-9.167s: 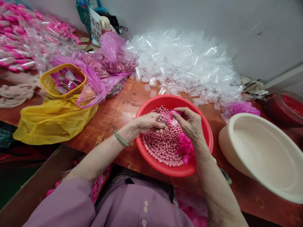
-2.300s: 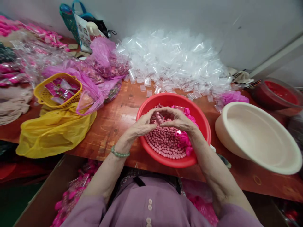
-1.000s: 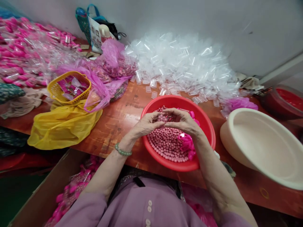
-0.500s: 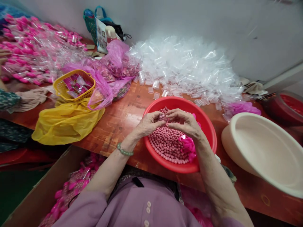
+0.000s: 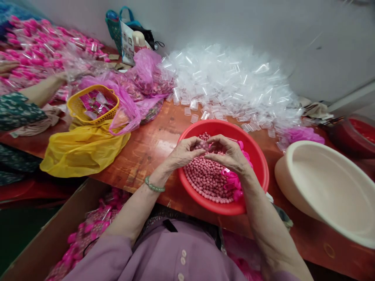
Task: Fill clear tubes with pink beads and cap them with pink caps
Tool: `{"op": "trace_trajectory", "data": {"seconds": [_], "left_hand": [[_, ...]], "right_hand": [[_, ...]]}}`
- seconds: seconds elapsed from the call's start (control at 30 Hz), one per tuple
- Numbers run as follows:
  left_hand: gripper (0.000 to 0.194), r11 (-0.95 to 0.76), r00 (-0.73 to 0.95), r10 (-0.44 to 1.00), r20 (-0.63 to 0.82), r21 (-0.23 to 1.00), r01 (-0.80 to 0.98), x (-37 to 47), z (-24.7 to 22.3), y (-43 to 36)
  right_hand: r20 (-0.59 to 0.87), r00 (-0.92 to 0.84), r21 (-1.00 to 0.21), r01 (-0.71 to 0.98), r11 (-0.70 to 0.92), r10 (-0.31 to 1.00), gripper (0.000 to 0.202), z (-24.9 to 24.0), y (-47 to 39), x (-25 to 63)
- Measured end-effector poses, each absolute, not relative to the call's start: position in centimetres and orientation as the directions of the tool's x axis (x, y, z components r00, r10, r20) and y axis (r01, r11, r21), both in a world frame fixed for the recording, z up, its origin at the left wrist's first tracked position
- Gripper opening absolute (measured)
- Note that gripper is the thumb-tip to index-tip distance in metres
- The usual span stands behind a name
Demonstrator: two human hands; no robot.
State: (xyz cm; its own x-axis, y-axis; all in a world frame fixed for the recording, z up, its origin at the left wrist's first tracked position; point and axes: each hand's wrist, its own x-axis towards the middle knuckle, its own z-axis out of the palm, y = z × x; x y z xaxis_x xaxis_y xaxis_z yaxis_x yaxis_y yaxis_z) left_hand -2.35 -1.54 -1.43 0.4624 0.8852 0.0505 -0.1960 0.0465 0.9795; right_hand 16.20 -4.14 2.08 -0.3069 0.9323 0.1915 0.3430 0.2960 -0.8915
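Head view: left hand [image 5: 183, 153] and right hand [image 5: 231, 155] met fingertip to fingertip over the red basin [image 5: 258, 166], pinching a few pink beads [image 5: 205, 177] — grip narrow. A slack pinch could have dropped beads back among the pink caps [image 5: 233, 183]

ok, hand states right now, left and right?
Left hand: curled over the red basin, pinching pink beads.
Right hand: curled, fingertips meeting the left; contents hidden.

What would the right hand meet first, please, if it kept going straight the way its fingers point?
Most likely the left hand: the right hand points leftward over the red basin, fingertips nearly touching. Depth is unclear; the pink beads lie just below.
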Motion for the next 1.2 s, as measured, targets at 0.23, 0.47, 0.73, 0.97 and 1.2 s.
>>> {"op": "trace_trajectory", "data": {"seconds": [0.23, 0.47, 0.73, 0.97, 1.2], "left_hand": [[0.027, 0.109, 0.507, 0.861, 0.035, 0.962, -0.250, -2.4, -1.1, -1.6], [0.031, 0.115, 0.530, 0.847, 0.039, 0.960, -0.254, -2.6, -1.3, -1.5], [0.030, 0.053, 0.565, 0.821, 0.078, 0.976, -0.212, -2.7, -1.5, -1.3], [0.030, 0.054, 0.521, 0.848, 0.095, 0.964, -0.262, -2.6, -2.1, -1.1], [0.033, 0.022, 0.332, 0.935, 0.126, 0.913, -0.408, -2.5, -2.1, -1.0]], "right_hand": [[0.211, -0.256, -0.885, 0.359, 0.295, 0.943, 0.039, 2.0, -3.9, 15.9], [0.214, -0.227, -0.910, 0.307, 0.278, 0.950, 0.043, 1.4, -3.7, 15.9], [0.211, -0.306, -0.871, 0.372, 0.321, 0.928, 0.037, 2.0, -3.6, 15.8], [0.158, -0.235, -0.932, 0.285, 0.224, 0.959, 0.045, 2.2, -3.6, 15.9], [0.151, -0.115, -0.673, 0.716, 0.187, 0.982, 0.022, 1.7, -2.4, 18.2]]}}
